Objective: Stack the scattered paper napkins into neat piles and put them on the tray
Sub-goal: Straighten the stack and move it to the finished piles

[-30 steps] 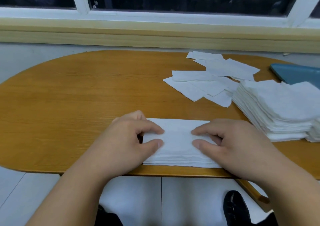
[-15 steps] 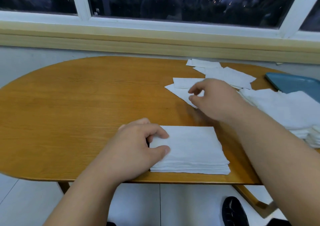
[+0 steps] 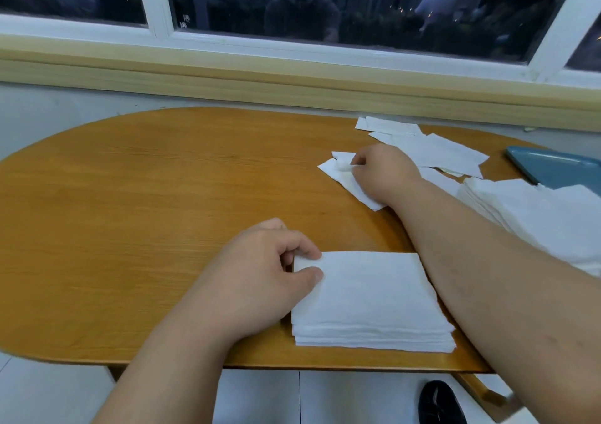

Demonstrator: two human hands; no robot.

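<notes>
A small neat pile of white napkins (image 3: 370,300) lies near the table's front edge. My left hand (image 3: 263,277) holds its left edge between thumb and fingers. My right hand (image 3: 380,169) reaches across to the scattered napkins (image 3: 435,150) at the back right and pinches the corner of a loose napkin (image 3: 341,166), which curls up at the fingertips. A tall, uneven stack of napkins (image 3: 540,215) sits at the right edge. Behind it lies the blue tray (image 3: 553,166), partly cut off by the frame.
The oval wooden table (image 3: 162,196) stands against a wall under a window sill (image 3: 292,88). A black shoe (image 3: 439,404) shows on the white floor below the front edge. My right forearm crosses above the pile's right side.
My right hand left the small pile, reached to the scattered napkins and closed on the corner of one. My left hand stayed on the pile's left edge.
</notes>
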